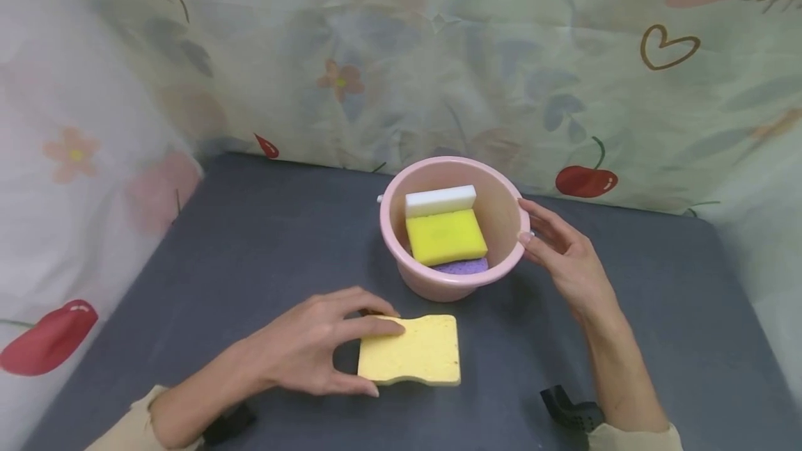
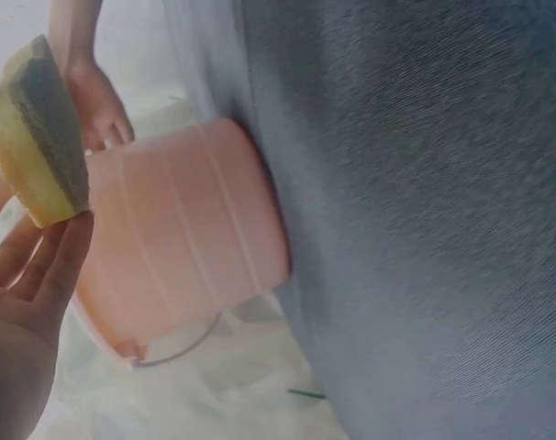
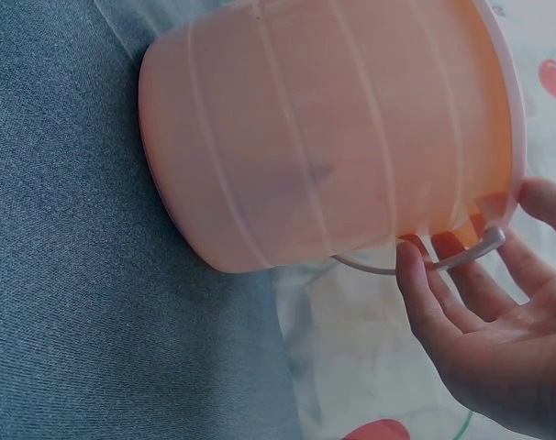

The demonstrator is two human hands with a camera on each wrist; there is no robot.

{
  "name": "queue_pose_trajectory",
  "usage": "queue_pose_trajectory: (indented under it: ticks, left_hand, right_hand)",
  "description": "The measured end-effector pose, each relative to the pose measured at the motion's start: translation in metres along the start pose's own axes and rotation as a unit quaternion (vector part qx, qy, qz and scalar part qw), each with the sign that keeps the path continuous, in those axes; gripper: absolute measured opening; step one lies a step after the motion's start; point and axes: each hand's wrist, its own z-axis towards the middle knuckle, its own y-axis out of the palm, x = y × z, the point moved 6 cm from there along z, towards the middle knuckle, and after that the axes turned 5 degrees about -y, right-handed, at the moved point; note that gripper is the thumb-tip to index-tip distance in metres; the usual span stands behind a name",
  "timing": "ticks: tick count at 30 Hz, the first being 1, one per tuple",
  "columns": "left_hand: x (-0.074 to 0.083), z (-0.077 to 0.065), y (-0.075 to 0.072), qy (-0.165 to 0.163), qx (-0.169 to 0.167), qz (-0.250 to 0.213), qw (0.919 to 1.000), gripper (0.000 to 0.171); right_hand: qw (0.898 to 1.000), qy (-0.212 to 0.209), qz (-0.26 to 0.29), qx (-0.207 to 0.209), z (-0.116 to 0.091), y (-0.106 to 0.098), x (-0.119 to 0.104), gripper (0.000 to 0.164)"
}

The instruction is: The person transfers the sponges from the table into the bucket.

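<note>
My left hand [image 1: 313, 343] grips a pale yellow sponge [image 1: 413, 350] with wavy long edges, thumb at the near edge and fingers on the top and far side. In the left wrist view, a dark grey layer shows on one face of this sponge [image 2: 30, 137], raised off the table. Just beyond it stands a pink bucket [image 1: 438, 291], upright. My right hand [image 1: 573, 263] pinches the bucket's right rim, its other fingers near the handle [image 3: 379, 270] in the right wrist view. Inside the bucket are a white sponge block [image 1: 441, 200], a bright yellow sponge [image 1: 446, 236] and a purple sponge [image 1: 464, 267].
Dark grey cloth covers the table [image 1: 282, 228]. A patterned fabric backdrop [image 1: 401, 89] rises behind the bucket and along both sides. Black wrist straps [image 1: 570, 409] sit near the sleeves.
</note>
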Motion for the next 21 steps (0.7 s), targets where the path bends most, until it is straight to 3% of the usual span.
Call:
queue_pose_trajectory:
  ticks: [8, 15, 21]
  left_hand:
    - [0.009, 0.012, -0.017, 0.026, 0.019, -0.006, 0.9995, 0.07]
    - [0.013, 0.025, -0.031, 0.055, 0.034, -0.037, 0.9972, 0.073]
    - [0.013, 0.035, -0.044, 0.054, 0.045, -0.034, 0.9969, 0.072]
  right_hand:
    - [1.0, 0.0, -0.001, -0.002, 0.0, 0.0, -0.001, 0.055]
    - [1.0, 0.007, -0.011, 0.003, 0.001, 0.0, -0.001, 0.055]
    - [1.0, 0.005, -0.009, 0.002, 0.0, 0.001, 0.0, 0.056]
